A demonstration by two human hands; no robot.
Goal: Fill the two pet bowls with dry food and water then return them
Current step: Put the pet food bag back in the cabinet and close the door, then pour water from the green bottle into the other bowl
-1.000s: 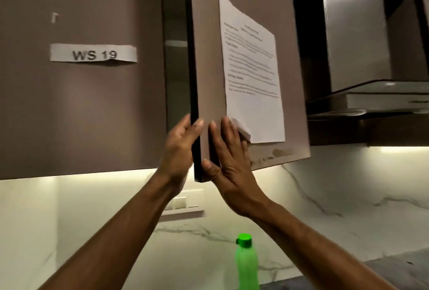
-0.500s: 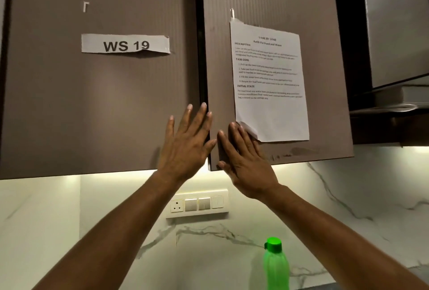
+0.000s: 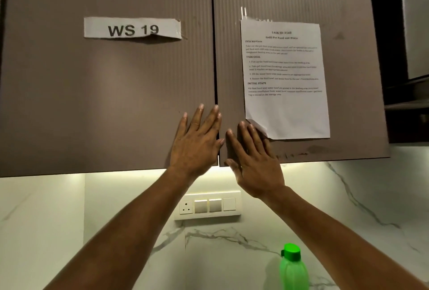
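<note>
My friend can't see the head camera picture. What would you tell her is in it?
Two open hands, left hand and right hand, press flat against two closed brown cabinet doors. One door has a "WS 19" label, the other a printed sheet. Below are a switch panel and a green bottle.

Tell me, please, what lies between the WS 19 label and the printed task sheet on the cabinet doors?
In the head view, only bare brown door and the dark vertical seam separate the WS 19 label from the task sheet.
</note>
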